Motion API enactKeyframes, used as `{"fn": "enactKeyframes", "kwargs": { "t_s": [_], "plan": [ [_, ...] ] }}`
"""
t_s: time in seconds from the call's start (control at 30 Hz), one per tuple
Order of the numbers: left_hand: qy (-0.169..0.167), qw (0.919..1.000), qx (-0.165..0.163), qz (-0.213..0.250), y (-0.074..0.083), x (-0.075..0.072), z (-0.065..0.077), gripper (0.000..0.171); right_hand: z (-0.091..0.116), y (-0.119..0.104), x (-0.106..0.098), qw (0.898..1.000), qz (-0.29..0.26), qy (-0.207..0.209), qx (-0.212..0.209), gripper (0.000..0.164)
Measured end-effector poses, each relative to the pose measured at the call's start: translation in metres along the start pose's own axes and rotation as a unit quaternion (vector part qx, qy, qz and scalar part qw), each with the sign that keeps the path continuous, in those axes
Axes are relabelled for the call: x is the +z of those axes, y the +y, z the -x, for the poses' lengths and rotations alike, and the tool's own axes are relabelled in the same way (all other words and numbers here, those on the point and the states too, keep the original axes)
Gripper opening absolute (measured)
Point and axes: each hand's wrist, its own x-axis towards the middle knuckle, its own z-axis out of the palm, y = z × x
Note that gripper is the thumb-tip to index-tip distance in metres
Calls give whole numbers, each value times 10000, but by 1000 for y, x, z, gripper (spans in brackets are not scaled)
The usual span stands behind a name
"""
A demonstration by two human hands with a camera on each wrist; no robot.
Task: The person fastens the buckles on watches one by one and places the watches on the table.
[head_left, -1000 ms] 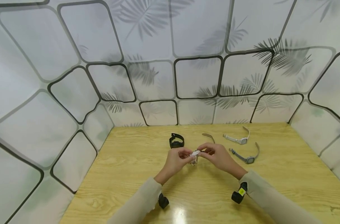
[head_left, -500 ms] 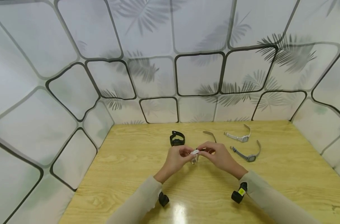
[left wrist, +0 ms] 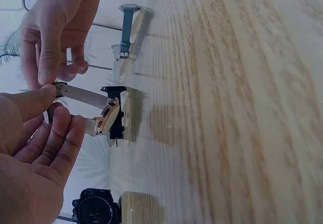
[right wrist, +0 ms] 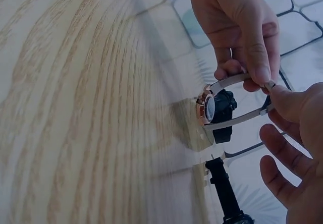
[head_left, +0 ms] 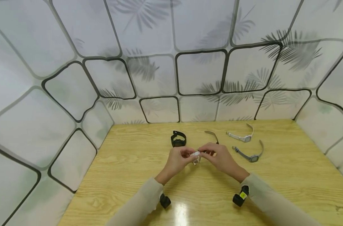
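Observation:
Both hands hold one wristwatch over the middle of the table. It has a pale strap and a rose-gold case, and its strap is bent into a loop with the case hanging lowest. My left hand pinches the strap between thumb and fingers. From the other side, my right hand pinches the strap's end beside the left fingertips, where a small dark buckle part shows. In the right wrist view the strap ends meet at the two thumbs. The fingers partly hide that join.
A chunky black watch lies behind the left hand. Another watch's strap shows past the right hand, which hides the rest. To the right lie a white watch and a grey-blue one. Patterned fabric walls enclose the table.
The head view has tilted slightly, so the table sits a little higher in it. Both hands keep pinching the watch strap in nearly the same place, with only small finger movement.

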Motion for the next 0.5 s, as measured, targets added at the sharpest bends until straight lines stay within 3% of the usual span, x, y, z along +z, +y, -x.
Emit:
{"fn": "enactKeyframes", "kwargs": {
  "t_s": [0.17,0.4,0.5],
  "plan": [
    [-36,10000,-68,22,0,0,-1,12,4,4,-2,9989,-292,-117,347,17],
    [-81,9999,65,-133,0,1,-3,12,1,4,1,9993,110,-65,-354,19],
    [-42,9998,55,-172,0,2,-3,11,1,4,2,9987,209,-25,-473,19]
  ]
}}
